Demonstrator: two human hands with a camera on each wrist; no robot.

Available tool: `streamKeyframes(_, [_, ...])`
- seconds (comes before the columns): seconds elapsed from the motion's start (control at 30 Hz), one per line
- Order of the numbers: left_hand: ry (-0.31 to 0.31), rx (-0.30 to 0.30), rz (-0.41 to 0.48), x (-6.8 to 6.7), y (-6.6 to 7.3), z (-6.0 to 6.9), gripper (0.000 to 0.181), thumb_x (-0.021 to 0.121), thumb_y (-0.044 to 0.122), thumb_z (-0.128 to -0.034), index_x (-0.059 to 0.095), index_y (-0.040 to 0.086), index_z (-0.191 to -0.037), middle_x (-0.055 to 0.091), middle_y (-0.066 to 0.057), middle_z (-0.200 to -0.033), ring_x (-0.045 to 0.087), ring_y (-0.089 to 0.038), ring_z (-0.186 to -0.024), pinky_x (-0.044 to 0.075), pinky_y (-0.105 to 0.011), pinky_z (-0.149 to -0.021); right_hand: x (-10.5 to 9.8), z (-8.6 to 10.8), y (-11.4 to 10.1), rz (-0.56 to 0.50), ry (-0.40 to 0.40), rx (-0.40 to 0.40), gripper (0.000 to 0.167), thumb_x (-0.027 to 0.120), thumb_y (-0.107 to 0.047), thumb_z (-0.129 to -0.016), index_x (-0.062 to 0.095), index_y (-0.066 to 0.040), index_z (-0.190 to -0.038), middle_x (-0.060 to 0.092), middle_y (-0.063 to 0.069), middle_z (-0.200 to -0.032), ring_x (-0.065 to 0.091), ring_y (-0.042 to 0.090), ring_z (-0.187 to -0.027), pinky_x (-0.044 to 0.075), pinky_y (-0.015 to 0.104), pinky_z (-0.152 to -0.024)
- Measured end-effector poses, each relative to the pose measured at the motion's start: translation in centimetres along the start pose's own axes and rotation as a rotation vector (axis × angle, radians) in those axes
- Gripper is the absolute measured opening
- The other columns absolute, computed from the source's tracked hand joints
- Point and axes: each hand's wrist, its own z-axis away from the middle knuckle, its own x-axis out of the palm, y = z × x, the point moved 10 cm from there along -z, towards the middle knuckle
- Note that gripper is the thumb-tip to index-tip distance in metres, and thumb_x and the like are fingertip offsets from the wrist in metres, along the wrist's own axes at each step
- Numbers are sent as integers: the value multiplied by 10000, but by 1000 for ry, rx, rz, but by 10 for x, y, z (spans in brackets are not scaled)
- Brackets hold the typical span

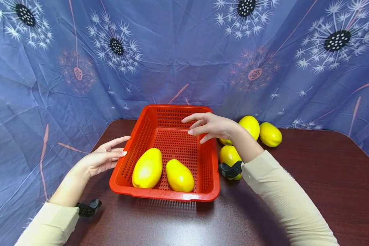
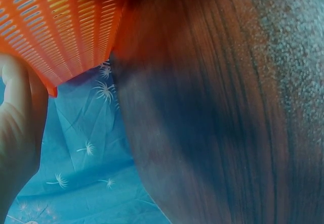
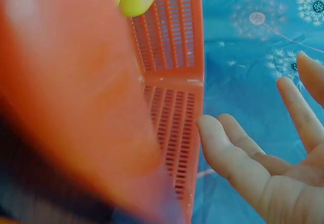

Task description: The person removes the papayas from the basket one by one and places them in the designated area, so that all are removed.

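A red perforated plastic basket (image 1: 164, 194) stands on the dark table. Inside, toward its near side, lie two yellow mango-shaped fruits, a larger one (image 1: 147, 169) at left and a smaller one (image 1: 180, 176) beside it. My left hand (image 1: 106, 157) is at the basket's left rim, fingers extended against it; the left wrist view shows the hand (image 2: 17, 102) alongside the basket wall (image 2: 76, 37). Above the basket's right half hovers my right hand (image 1: 210, 127), its fingers spread and holding nothing. The right wrist view also shows that hand (image 3: 268, 178) with nothing in its grasp.
Right of the basket sit more yellow fruits: one near the wrist (image 1: 229, 155), partly covered by the arm, one behind the forearm (image 1: 249, 127), and one farther right (image 1: 270, 134). A blue dandelion-patterned cloth (image 1: 178, 51) hangs behind the brown table (image 1: 313, 171).
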Motion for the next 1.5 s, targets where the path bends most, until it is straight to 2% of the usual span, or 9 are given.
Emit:
streamKeyframes(0.27, [5, -5, -6, 0, 0, 0, 505, 479, -65, -922, 403, 176, -1359, 622, -108, -1122, 633, -228, -978, 519, -360, -830, 12, -11, -5, 0, -12, -9, 479, 618, -139, -888, 476, -133, -1346, 502, 148, -1263, 497, 282, -1140, 508, 483, -812])
streamKeyframes(0.8, [0, -1, -5, 0, 0, 0, 508, 481, -64, -922, 394, 174, -1363, 624, -110, -1133, 632, -226, -987, 515, -361, -838, 41, -35, 16, 30, -110, 71, 470, 631, -145, -883, 494, -154, -1332, 544, 125, -1242, 534, 272, -1101, 537, 409, -773])
streamKeyframes(0.97, [-6, -1, -3, 0, 0, -1, 497, 479, -64, -923, 418, 187, -1348, 621, -110, -1138, 630, -229, -994, 514, -363, -841, 52, -41, 26, 30, -133, 122, 462, 649, -155, -873, 515, -169, -1315, 536, 129, -1235, 528, 280, -1046, 544, 403, -729])
streamKeyframes(1.2, [-12, 2, -3, 1, 0, -1, 490, 478, -60, -925, 417, 185, -1345, 621, -111, -1134, 631, -229, -991, 512, -364, -844, 68, -44, 41, 68, -182, 205, 472, 676, -182, -860, 530, -162, -1308, 535, 106, -1226, 491, 374, -1100, 524, 480, -768])
streamKeyframes(1.5, [10, -16, -5, -4, -2, 0, 544, 450, -69, -934, 324, 161, -1411, 627, -91, -1123, 638, -220, -968, 520, -359, -826, 78, -46, 61, 129, -252, 295, 483, 687, -161, -849, 537, -132, -1306, 498, 113, -1282, 555, 285, -977, 543, 457, -689])
